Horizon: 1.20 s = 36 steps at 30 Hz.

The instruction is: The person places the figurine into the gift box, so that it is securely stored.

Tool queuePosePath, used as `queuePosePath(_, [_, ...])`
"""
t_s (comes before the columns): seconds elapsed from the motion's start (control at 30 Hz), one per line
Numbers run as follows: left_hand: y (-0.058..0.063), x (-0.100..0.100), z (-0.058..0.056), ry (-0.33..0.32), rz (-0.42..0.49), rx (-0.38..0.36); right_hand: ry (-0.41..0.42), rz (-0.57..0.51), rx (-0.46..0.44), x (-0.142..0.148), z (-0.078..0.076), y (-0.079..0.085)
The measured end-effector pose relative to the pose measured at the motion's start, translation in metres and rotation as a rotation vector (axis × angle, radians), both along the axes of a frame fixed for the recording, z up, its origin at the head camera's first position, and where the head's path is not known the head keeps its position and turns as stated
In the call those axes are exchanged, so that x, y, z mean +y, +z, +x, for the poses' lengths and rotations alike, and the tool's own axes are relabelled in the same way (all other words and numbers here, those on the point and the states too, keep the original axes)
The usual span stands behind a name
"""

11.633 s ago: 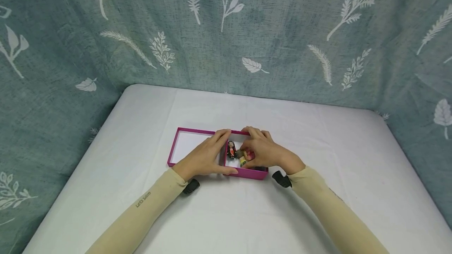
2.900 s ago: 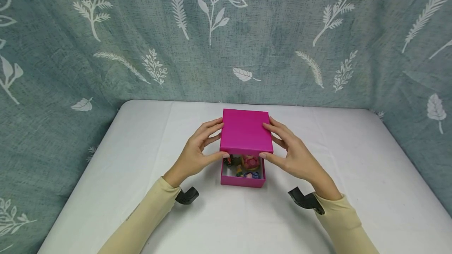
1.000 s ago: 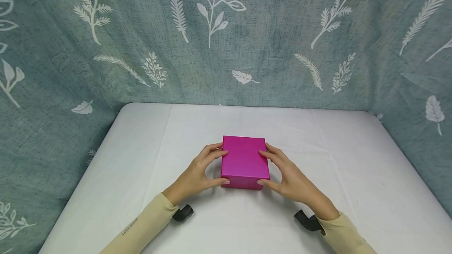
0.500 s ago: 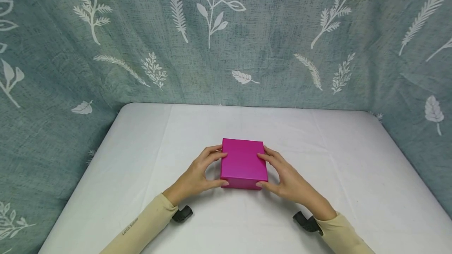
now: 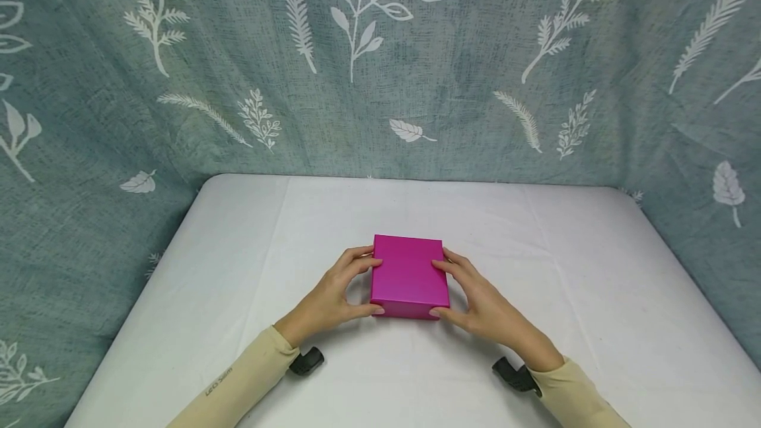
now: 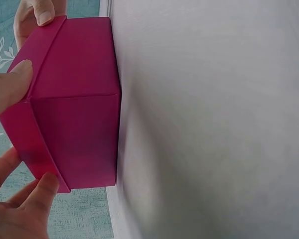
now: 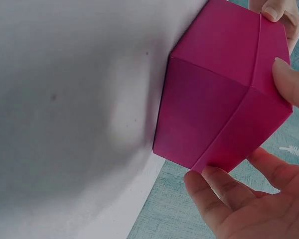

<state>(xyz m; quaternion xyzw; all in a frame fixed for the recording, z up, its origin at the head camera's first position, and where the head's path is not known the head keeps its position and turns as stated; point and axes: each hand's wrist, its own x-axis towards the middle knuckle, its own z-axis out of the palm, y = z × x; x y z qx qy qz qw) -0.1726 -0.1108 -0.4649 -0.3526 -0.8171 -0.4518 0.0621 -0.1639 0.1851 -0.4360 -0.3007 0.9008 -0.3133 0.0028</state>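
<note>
A bright pink cardboard box (image 7: pixel 194 109) stands on the white-covered table, its matching lid (image 5: pixel 410 271) fitted down over the upper part. Below the lid's edge, a band of the base (image 6: pixel 77 139) shows in both wrist views. My left hand (image 5: pixel 324 301) holds the lid at its left side, thumb (image 6: pixel 21 79) on the front face and fingers along the side and top edge. From the right, my right hand (image 5: pixel 487 306) grips the lid in the same way, with its thumb (image 7: pixel 289 82) on the front. The inside of the box is hidden.
White cloth (image 5: pixel 285 216) covers the table around the box. A teal curtain with white leaf prints (image 5: pixel 464 117) hangs behind and at both sides. Black wrist straps (image 5: pixel 307 361) hang below both sleeves.
Earlier the lid lay left of the open box while my right hand reached among small figurines. Both hands then carried the lid over it. During the last second the lid has sunk slightly lower.
</note>
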Motion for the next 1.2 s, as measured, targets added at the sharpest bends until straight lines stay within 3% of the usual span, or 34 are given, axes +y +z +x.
queuePosePath(0.63, [0.0012,0.0006,0.0013,0.005,-0.026,-0.085,0.009,-0.011,-0.014,0.0007,0.001,-0.0047])
queuePosePath(0.93, [-0.0002,0.001,0.0005,-0.003,-0.004,-0.073,0.009,-0.003,0.004,0.0003,0.0004,-0.006])
queuePosePath(1.2, [0.0005,-0.0045,0.0016,0.023,-0.069,-0.084,0.018,0.029,-0.009,0.0062,0.0037,-0.0072])
